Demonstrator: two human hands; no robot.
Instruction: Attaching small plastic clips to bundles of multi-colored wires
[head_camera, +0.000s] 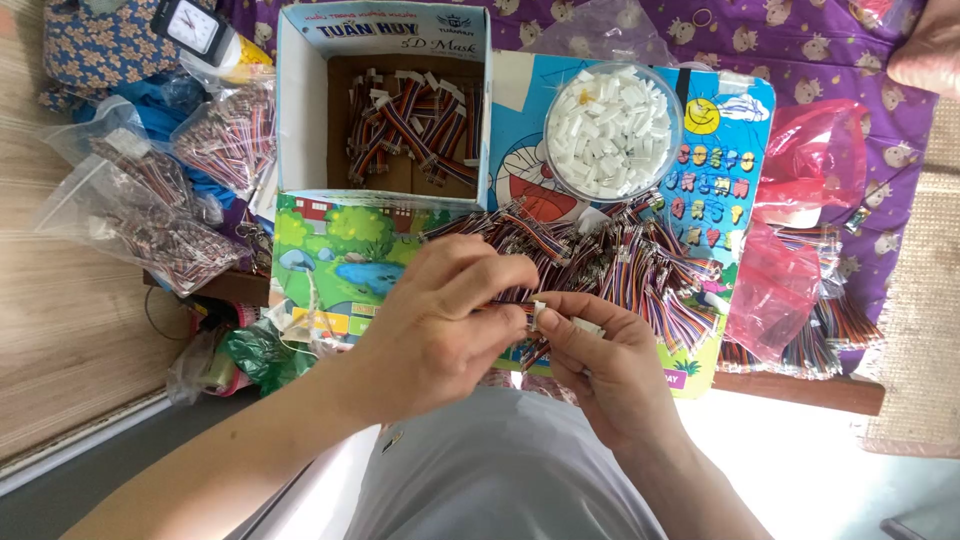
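Far left, clear plastic zip bags stuffed with striped wire leads are lying beside the worktop. Next over, an open white cardboard box is holding more finished leads, flat in a loose layer.

Left hand is curling in from the left, thumb and fingers closing on a short multicoloured ribbon-wire lead at its near end. The lead is sitting between the two hands, just above the person's lap, at the front edge of the colourful cartoon-printed board.

Right hand is pinching a small white plastic connector housing between thumb and forefinger, touching the lead's end. Both hands are clenched on their pieces; neither is released.

Handling judgement: the lead looks very light and limp, its thin wires flexing easily, so it is best gripped close to the crimped tip, not mid-length. The housing seems rigid, tiny and smooth, likely to slip; a fingertip pinch on its flat sides suits it.

Behind the hands, a heap of loose multicoloured leads is spreading across the board. Above it, a round clear tub is brimming with white housings. Far right, pink plastic bags are lying on purple patterned cloth.
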